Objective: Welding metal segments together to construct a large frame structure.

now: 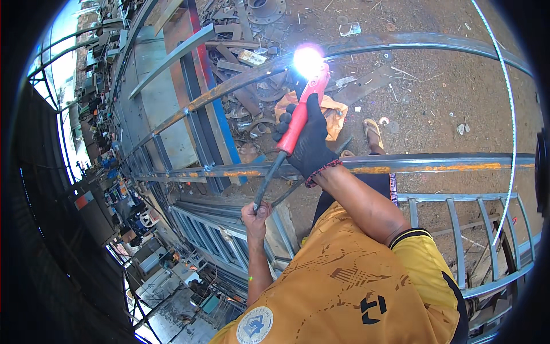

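My right hand (312, 140), in a black glove, is wrapped round a red welding electrode holder (294, 129). A glaring white arc (309, 59) burns at the holder's far end, against the far steel tube (238, 83); its glare hides the electrode tip and the joint. My bare left hand (256, 217) is lower and to the left, its fingers closed round the dark welding cable (267, 182) that runs from the holder's back end. Beneath my right wrist passes the near steel tube (435, 163), which has rusty orange patches.
Crosspieces (200, 137) join the two tubes at the left. A pale measuring tape (509, 97) hangs across the right side. Metal scrap (246, 100) litters the dirt beyond. A ladder-like steel frame (455, 241) is at lower right, and a sandalled foot (373, 135) shows between the tubes.
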### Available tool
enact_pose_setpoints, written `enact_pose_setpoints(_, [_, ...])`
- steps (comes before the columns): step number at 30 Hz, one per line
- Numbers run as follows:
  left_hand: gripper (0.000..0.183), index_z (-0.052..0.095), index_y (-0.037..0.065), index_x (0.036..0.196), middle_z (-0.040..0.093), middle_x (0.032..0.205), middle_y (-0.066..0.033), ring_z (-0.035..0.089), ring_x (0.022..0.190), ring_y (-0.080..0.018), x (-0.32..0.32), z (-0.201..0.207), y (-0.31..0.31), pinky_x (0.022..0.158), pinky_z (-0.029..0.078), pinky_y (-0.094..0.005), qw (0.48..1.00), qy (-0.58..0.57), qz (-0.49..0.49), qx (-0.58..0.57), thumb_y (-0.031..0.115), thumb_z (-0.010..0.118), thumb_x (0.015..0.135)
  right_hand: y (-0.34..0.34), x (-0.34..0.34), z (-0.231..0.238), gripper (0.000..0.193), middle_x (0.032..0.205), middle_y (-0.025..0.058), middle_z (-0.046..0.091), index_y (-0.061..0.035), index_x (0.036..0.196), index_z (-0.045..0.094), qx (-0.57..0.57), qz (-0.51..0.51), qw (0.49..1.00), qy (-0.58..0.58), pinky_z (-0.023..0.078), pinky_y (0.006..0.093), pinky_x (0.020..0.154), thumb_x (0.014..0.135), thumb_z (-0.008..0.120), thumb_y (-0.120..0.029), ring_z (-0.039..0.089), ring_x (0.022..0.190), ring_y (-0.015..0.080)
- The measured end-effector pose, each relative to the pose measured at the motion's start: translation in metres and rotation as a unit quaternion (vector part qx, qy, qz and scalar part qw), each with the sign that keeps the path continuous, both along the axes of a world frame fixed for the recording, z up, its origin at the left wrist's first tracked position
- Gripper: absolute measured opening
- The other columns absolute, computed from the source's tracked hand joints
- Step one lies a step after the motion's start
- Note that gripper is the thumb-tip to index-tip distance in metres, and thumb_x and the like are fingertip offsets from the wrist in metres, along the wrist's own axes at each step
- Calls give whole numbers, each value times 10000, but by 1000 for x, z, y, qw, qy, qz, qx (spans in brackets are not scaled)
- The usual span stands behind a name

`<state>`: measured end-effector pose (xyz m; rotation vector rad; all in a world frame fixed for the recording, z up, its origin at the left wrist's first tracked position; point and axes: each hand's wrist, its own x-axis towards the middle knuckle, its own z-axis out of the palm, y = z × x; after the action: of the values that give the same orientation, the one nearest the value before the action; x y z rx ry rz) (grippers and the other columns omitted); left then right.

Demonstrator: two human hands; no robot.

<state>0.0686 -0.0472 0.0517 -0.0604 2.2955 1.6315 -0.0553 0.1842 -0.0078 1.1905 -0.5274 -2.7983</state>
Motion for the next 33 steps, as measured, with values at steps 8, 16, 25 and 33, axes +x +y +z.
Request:
enact_pose_setpoints(8, [561, 531, 22, 650, 471, 572, -26, 466, 526, -140, 4, -3, -1, 507, 355, -308, 990, 2, -93, -106, 505, 717, 866, 37, 54, -11, 548, 680, 35, 550, -110, 956, 558, 6, -10, 999, 52, 453, 353, 485, 925, 523, -656, 544, 531, 189])
enact_pose_setpoints(16, [484, 600, 15, 689, 465, 557, -63, 486, 507, -151, 7, -22, 18, 500, 375, -316, 979, -11, -178, -97, 449, 762, 826, 68, 75, 9, 539, 668, 24, 544, -101, 938, 570, 76, 8, 996, 42, 451, 350, 480, 931, 532, -638, 540, 526, 183])
enact_pose_setpoints(25, [345, 627, 2, 780, 599, 672, -128, 581, 600, -266, 23, -55, 57, 558, 444, -356, 956, 11, -269, -118, 312, 770, 835, 104, 71, 27, 518, 622, 7, 550, -109, 937, 583, 233, 172, 956, 49, 428, 302, 410, 935, 544, -626, 518, 451, 150])
enact_pose_setpoints(33, [266, 678, 10, 1046, 698, 886, -154, 672, 799, -337, 34, -72, 96, 720, 532, -372, 961, 65, -264, -50, 202, 726, 868, 111, 76, 33, 512, 614, 13, 559, -112, 914, 580, 324, 246, 913, 31, 455, 307, 388, 925, 563, -623, 548, 437, 153])
